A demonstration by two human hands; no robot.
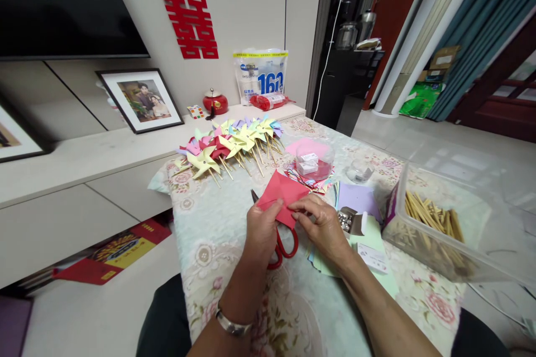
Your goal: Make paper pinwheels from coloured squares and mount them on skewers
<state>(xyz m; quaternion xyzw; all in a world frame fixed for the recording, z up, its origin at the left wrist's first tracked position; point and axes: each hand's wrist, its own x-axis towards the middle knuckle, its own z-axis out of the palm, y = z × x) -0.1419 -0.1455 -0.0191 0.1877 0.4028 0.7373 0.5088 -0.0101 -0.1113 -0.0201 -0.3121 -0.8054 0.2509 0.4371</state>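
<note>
A counter (218, 223) under a pale floral cloth fills the middle of the scene, running from the near edge to the far wall. On its right side stands a clear plastic bin (439, 259) with a heap of wooden sticks (431, 215) inside. At the far end lies a pile of paper pinwheels (230, 148) in yellow, pink, red and lilac, their sticks pointing near. To the right of the pile sits a round clear tub (314, 162). Near the centre, the left hand (262, 228) and the right hand (322, 226) meet over a sheet of red paper (282, 192), which is lifted just above the cloth. The left fingers are closed on its near left edge, and the right fingers pinch its near right edge. Red-handled scissors (293, 250) lie on the counter beneath the hands. Just right of the right hand lie a lilac sheet (358, 198) and a small open box of silver bits (347, 220)
</note>
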